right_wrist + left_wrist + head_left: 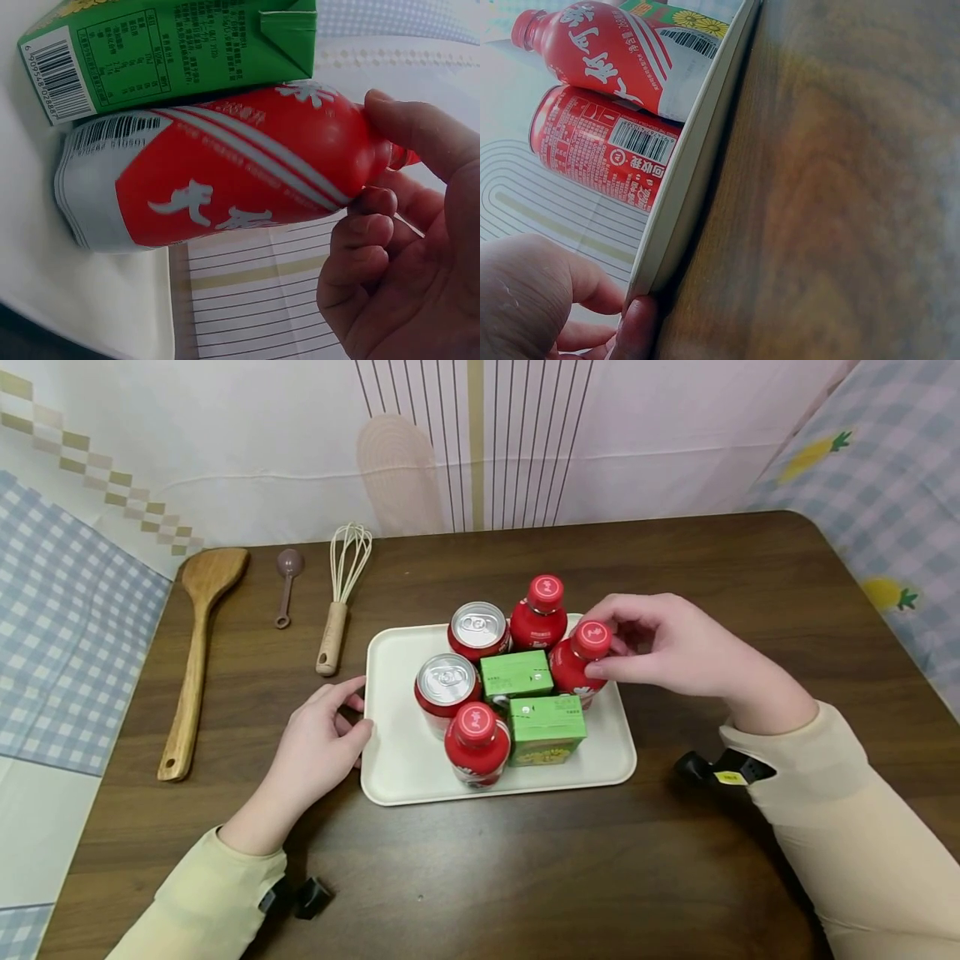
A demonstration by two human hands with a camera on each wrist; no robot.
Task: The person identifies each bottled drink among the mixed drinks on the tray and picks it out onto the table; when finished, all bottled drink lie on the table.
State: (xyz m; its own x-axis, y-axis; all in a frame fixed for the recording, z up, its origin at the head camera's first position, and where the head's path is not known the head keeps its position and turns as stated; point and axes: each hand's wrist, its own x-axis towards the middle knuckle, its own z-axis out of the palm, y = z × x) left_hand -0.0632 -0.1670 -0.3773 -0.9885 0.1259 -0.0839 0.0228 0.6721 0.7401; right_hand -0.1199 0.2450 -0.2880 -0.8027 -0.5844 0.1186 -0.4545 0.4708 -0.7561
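Observation:
A cream tray (pixel 393 768) carries red-and-white plastic bottles, red cans and green drink cartons, all standing upright. At the tray's left rim, my left hand (pixel 318 731) pinches the edge between thumb and fingers. My right hand (pixel 667 639) grips the right-hand red bottle (pixel 247 169) around its neck and shoulder; the bottle's base is on the tray. Next to it stand two green cartons (pixel 516 673), one behind the other. Another red bottle (pixel 540 625) is at the back and a third red bottle (pixel 477 747) at the front. Two red cans (pixel 447 681) are on the left side of the group.
Left of the tray, a whisk (pixel 341 602), a small mauve measuring spoon (pixel 287 585) and a wooden turner (pixel 198 652) lie on the dark wooden table (pixel 487 877). Patterned cloth (pixel 285 452) hangs behind the table's far edge.

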